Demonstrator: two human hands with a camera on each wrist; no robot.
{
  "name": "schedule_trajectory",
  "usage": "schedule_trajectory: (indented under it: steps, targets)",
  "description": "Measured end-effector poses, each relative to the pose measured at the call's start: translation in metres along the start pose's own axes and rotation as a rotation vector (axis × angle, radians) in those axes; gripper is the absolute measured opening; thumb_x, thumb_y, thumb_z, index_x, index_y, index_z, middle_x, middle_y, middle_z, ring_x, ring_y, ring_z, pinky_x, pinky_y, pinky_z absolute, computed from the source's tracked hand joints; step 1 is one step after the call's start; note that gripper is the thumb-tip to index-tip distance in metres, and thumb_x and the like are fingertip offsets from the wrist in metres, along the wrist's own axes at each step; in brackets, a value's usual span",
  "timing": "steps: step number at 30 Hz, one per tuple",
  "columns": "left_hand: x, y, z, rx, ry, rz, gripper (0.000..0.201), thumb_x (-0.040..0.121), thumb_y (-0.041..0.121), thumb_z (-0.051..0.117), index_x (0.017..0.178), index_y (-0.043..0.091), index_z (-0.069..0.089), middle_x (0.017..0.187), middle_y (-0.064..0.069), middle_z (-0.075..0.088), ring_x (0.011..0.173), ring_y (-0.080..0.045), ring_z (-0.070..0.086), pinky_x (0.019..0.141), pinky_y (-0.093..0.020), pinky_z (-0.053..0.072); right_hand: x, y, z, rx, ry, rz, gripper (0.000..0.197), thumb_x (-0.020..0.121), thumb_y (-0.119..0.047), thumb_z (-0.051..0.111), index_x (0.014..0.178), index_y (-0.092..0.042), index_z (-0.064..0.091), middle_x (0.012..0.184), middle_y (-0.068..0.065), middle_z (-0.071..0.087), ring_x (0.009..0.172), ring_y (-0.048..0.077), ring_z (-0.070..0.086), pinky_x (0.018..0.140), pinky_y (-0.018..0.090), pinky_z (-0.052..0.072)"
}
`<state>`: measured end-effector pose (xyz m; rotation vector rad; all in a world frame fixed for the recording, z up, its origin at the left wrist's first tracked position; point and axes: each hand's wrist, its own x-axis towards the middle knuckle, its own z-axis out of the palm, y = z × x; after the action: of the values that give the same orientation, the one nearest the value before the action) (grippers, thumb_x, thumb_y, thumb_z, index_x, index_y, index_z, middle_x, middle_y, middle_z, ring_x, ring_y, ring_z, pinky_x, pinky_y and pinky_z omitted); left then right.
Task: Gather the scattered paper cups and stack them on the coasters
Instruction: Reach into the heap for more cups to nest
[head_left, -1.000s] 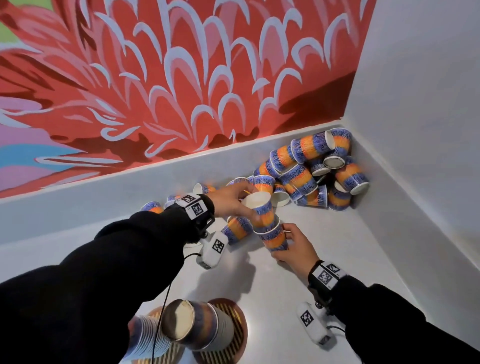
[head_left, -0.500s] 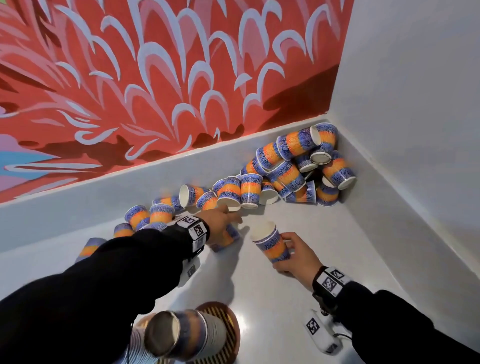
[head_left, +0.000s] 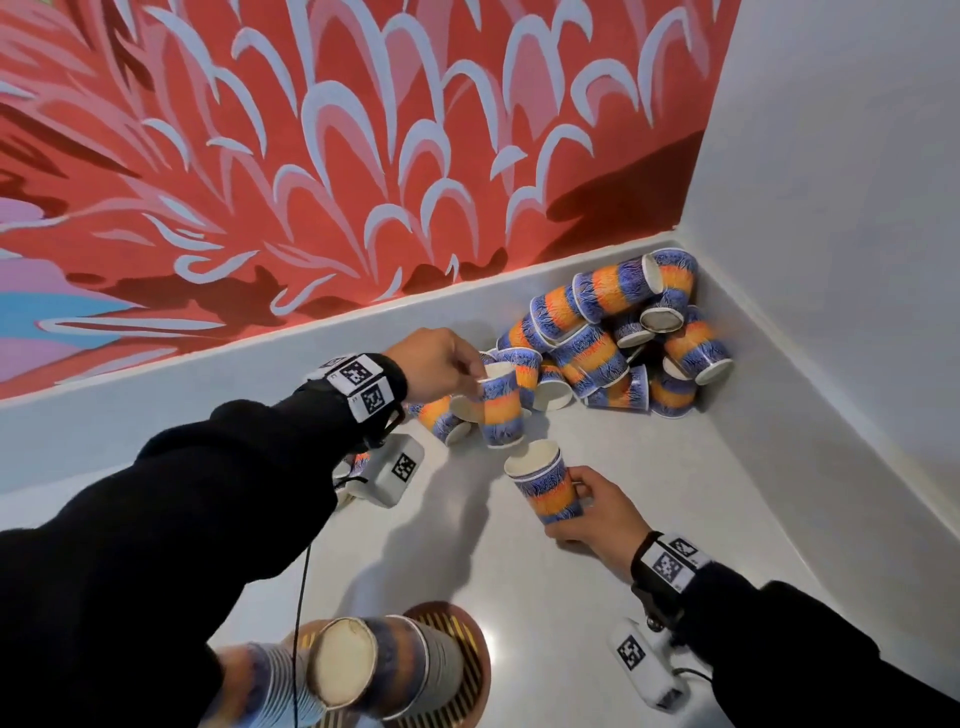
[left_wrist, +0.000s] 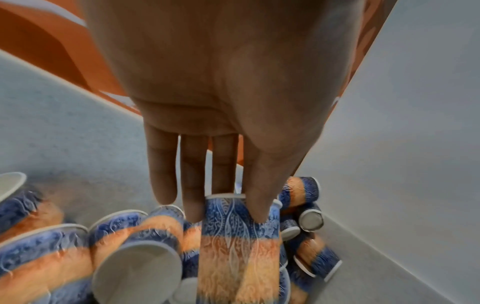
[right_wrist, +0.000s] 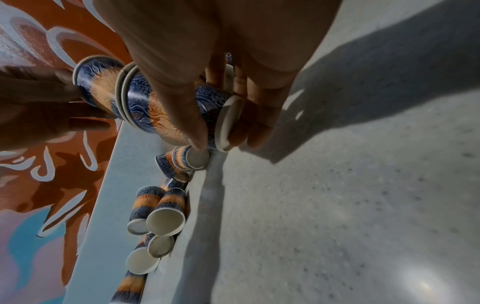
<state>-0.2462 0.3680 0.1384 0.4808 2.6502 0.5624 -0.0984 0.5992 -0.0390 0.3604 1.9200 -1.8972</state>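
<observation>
Pale grey speckled bench (head_left: 613, 597), hemmed at its far edge by a red mural wall with white petal shapes (head_left: 363, 156) and at its right edge by a plain white wall (head_left: 841, 208). Heaped into the far right corner, a pile of blue-and-orange patterned paper cups (head_left: 613, 338), mostly on their sides, with more strung along the far edge (right_wrist: 158, 216). At the near edge, a tall nested stack of the same cups (head_left: 384, 665) on a round brown striped coaster (head_left: 462, 631); just left of it a second stack (head_left: 270, 686), blurred and partly behind the left sleeve, its coaster hard to make out.

Left hand (head_left: 441, 358) raised above the bench near the far edge, pinching the rim of one upright patterned cup (head_left: 501, 410) between thumb and a finger, the other fingers (left_wrist: 161, 164) hanging straight beside it; cup lifted just left of the pile, close above other cups. Right hand (head_left: 597, 512) nearer the middle of the bench, curled round a short nested stack of cups (head_left: 545, 488), mouth up and tilted toward the lifted cup, thumb (right_wrist: 179, 115) across the side and fingers under the base. Lifted cup and short stack near each other but apart; two rims visible on the stack in the right wrist view, exact count unclear.
</observation>
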Motion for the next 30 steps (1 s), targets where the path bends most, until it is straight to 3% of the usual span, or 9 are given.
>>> schedule_trajectory:
  steps: [5,8,10,12,14,17,19,23,30]
  targets:
    - [-0.004,0.011,0.019,-0.089,-0.187,0.076,0.012,0.089,0.022,0.082,0.101,0.024,0.083,0.094,0.010,0.079,0.083,-0.003,0.067,0.084,-0.022,0.051,0.004,-0.010,0.005,-0.022,0.015,-0.053,0.055,0.072,0.004,0.088,0.115,-0.021,0.064,0.116,0.006,0.070,0.106,0.029,0.071,0.087,0.049,0.064]
    - [-0.006,0.009,0.023,-0.188,-0.249,0.078,0.018,0.091,0.022,0.081,0.109,0.025,0.082,0.099,0.012,0.079,0.083,-0.001,0.068,0.076,-0.020,0.055,0.005,-0.011,0.002,-0.028,0.043,-0.069,0.056,0.073,0.004,0.087,0.116,-0.020,0.062,0.115,0.004,0.069,0.104,0.023,0.070,0.082,0.038,0.063]
    - [-0.003,0.004,0.023,-0.245,-0.144,0.045,0.017,0.092,0.022,0.080,0.109,0.025,0.081,0.092,0.017,0.077,0.075,0.000,0.068,0.065,-0.018,0.052,0.005,-0.010,-0.001,-0.005,0.040,-0.057,0.061,0.075,0.005,0.086,0.124,-0.020,0.060,0.120,0.002,0.067,0.106,0.020,0.069,0.078,0.032,0.061]
    - [0.003,-0.006,0.024,-0.139,0.052,0.035,0.008,0.088,0.024,0.081,0.095,0.027,0.081,0.085,0.019,0.072,0.073,0.002,0.064,0.071,-0.023,0.048,0.004,-0.009,-0.004,-0.009,0.033,-0.048,0.067,0.077,0.005,0.085,0.131,-0.022,0.057,0.124,0.000,0.065,0.109,0.016,0.067,0.074,0.025,0.061]
    - [0.011,-0.020,0.028,0.110,0.077,0.019,0.011,0.083,0.030,0.084,0.092,0.035,0.080,0.113,0.011,0.066,0.096,-0.009,0.064,0.085,-0.032,0.048,0.004,-0.008,-0.006,0.017,0.027,-0.032,0.066,0.078,0.006,0.083,0.133,-0.021,0.057,0.125,0.001,0.065,0.109,0.016,0.068,0.075,0.028,0.062]
    - [0.019,-0.038,0.048,0.459,-0.120,0.023,0.033,0.083,0.023,0.079,0.112,0.037,0.079,0.152,-0.003,0.040,0.129,-0.033,0.052,0.103,-0.041,0.047,0.003,-0.006,-0.011,0.006,0.020,-0.015,0.061,0.080,0.007,0.082,0.129,-0.019,0.057,0.120,-0.002,0.066,0.104,0.012,0.067,0.072,0.024,0.061]
    - [0.021,-0.041,0.060,0.528,-0.128,0.070,0.041,0.086,0.023,0.072,0.126,0.031,0.073,0.153,-0.004,0.036,0.128,-0.038,0.051,0.099,-0.043,0.049,0.003,-0.004,-0.015,-0.007,0.031,-0.016,0.059,0.079,0.007,0.083,0.128,-0.017,0.058,0.119,-0.002,0.065,0.102,0.009,0.066,0.067,0.018,0.059]
    - [0.026,-0.035,0.051,0.493,0.010,-0.036,0.069,0.087,0.034,0.077,0.148,0.014,0.052,0.156,-0.001,0.042,0.132,-0.032,0.053,0.102,-0.043,0.050,0.005,0.005,-0.022,0.003,0.046,-0.005,0.058,0.076,0.005,0.086,0.123,-0.019,0.062,0.125,0.006,0.066,0.111,0.024,0.069,0.080,0.035,0.064]
    - [-0.004,-0.003,-0.042,0.276,0.161,-0.078,0.035,0.091,0.044,0.075,0.115,0.020,0.079,0.116,-0.002,0.076,0.105,-0.025,0.068,0.086,-0.034,0.053,-0.005,-0.004,-0.022,-0.126,0.047,-0.113,0.063,0.072,-0.002,0.090,0.126,-0.022,0.064,0.121,0.004,0.069,0.111,0.024,0.070,0.083,0.033,0.061]
